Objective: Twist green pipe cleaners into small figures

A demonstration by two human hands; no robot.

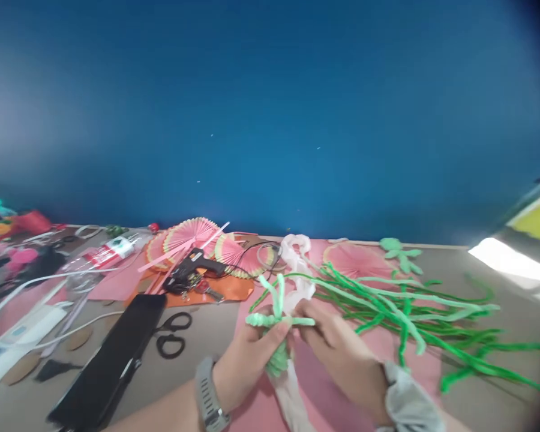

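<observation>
My left hand (247,360) and my right hand (337,348) meet over a pink sheet (414,360) near the table's front. Both pinch a light green pipe cleaner piece (276,318) with bent arms and a coiled stem. A pale pink strip (292,390) hangs below it between the hands. A grey watch (209,399) sits on my left wrist, and a grey scrunchie (407,402) on my right wrist. A pile of green pipe cleaners (409,312) lies just right of my hands.
Black scissors (173,333), a long black case (112,360) and a black glue gun (193,267) lie to the left. Pink folded paper fans (191,234) and a finished green shape (398,252) sit by the blue wall. White cables and craft clutter fill the far left.
</observation>
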